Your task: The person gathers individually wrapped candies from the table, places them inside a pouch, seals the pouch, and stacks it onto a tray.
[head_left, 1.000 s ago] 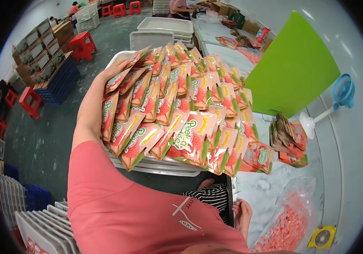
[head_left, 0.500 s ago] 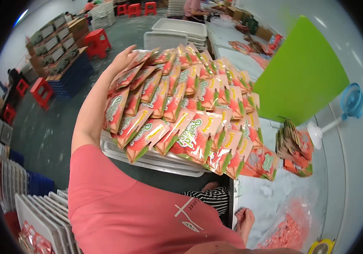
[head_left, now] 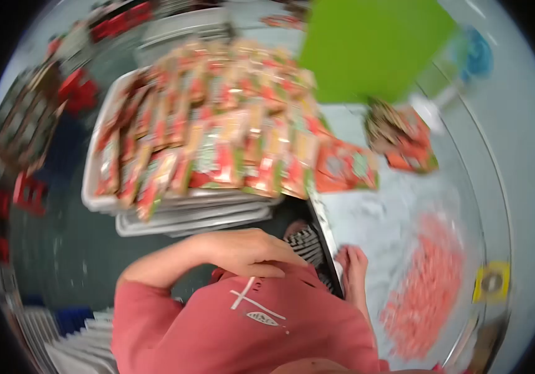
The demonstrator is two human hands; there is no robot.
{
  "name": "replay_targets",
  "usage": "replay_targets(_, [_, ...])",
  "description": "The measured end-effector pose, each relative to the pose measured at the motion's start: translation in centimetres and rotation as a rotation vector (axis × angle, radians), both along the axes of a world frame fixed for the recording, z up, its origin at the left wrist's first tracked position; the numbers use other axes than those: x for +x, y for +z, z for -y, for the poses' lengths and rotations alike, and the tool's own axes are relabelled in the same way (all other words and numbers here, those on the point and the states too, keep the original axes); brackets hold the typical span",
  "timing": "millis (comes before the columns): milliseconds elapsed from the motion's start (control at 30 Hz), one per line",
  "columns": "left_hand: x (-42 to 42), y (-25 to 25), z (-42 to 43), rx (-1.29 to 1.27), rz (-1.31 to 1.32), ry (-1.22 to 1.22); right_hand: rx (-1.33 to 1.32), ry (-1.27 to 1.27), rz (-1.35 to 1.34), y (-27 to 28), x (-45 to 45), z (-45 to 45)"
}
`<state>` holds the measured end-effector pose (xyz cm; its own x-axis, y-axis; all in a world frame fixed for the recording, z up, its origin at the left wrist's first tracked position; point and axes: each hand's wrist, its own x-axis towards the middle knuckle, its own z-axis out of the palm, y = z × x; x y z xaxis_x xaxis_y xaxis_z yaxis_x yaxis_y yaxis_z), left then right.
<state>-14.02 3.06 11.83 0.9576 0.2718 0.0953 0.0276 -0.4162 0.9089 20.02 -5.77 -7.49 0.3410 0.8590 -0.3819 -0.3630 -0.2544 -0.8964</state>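
"Bags (head_left: 211,143) where, in the head view?"

"Heaped in overlapping rows on a white tray (head_left: 96,181), beyond both hands, ahead and somewhat left of the body. Overhanging the near rim, printing too blurred to read."

"And the left hand (head_left: 245,249)?"

"Against the front of the red shirt (head_left: 217,327), fingers bent, thumb a little apart from the others. No bag in the grip. Cannot tell about a pinch of cloth."

"Right hand (head_left: 353,265)?"

"On the counter (head_left: 367,218), close by the edge, fingers curled, clear of every bag. Cannot tell whether tight, loose or around something small."

"Nearer to the heap?"

"Left, by a small margin. From those fingers, straight ahead, with floor (head_left: 93,262) and stacked trays (head_left: 199,218) in the gap. From the right, ahead and leftward."

"Long axis?"

"For single bags, mostly away from the body, at slightly differing tilts. For the heap, side to side."

"Around the right hand?"

"Ahead, a flat orange bag (head_left: 345,165) just beside the heap, then a fanned pile (head_left: 404,140) farther right. To the right, a clear sack of pink pieces (head_left: 426,287). At the back, an upright green board (head_left: 373,50)."
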Motion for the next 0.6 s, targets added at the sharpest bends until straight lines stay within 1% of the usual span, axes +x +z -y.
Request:
replay_targets(33, [2.2,-2.0,-0.6,-0.019,-0.002,-0.096,0.046,-0.053,-0.017,-0.7,0.2,0.3])
replay_targets(67, [4.1,-4.0,-0.7,0.009,0.016,-0.060,0.069,-0.052,-0.057,-1.2,0.7,0.8])
replay_targets(100, [5.9,-5.7,-0.7,0.044,0.031,-0.014,0.062,-0.068,-0.055,-0.5,0.5,1.4])
replay_targets(167, [10.2,-7.8,-1.3,0.095,-0.070,0.011,0.062,-0.107,-0.024,-0.4,0.8,3.3])
replay_targets(233, [14.5,-11.0,-2.4,0.232,-0.109,0.136,0.070,-0.138,-0.049,-0.5,1.4,5.2])
replay_targets(300, [19.0,-14.5,-4.7,0.502,0.034,0.324,0.100,-0.205,-0.084,-0.9,2.3,6.7])
replay_targets(333, [20.9,-15.7,-6.5,0.627,0.031,0.405,0.133,-0.239,-0.124,-1.1,2.3,7.4])
replay_targets(367, [22.7,-16.5,-8.3,0.752,0.028,0.483,0.124,-0.274,-0.131,-1.3,2.3,7.9])
replay_targets(433, [25.6,-15.9,-11.0,0.937,-0.090,0.666,0.214,-0.277,-0.155,-1.5,2.3,8.1])
replay_targets(500, [27.8,-16.3,-13.4,0.968,-0.202,0.750,0.217,-0.292,-0.153,-1.8,2.3,8.4])
replay_targets(533, [28.3,-16.7,-14.4,0.966,-0.199,0.725,0.234,-0.247,-0.112,-1.8,2.3,8.4])
replay_targets(600, [28.8,-17.8,-16.1,0.993,-0.365,0.641,0.269,-0.170,-0.072,-1.7,2.3,8.6])
